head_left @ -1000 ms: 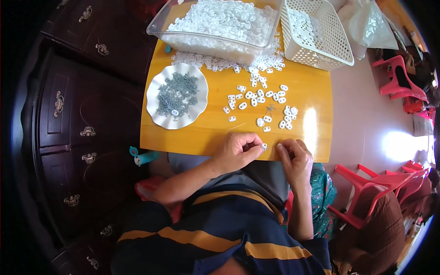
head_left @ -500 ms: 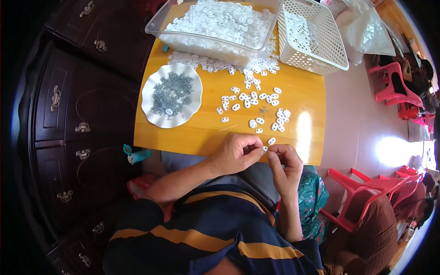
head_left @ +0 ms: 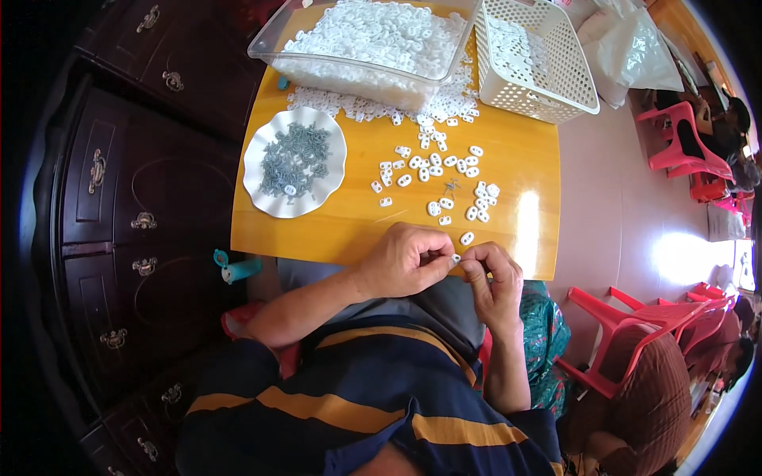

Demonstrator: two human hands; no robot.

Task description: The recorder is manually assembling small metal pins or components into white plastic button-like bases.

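Both hands meet at 6 o'clock edge of table [head_left: 349, 230]. Left hand [head_left: 405, 260] and right hand [head_left: 494, 278] pinch one small white piece [head_left: 456, 258] between fingertips. Step looks like fitting piece together. Loose pieces [head_left: 440, 170] lie at 12 o'clock, plate [head_left: 262, 190] of grey bits at 10 o'clock. Next move needs steady, tiny push.
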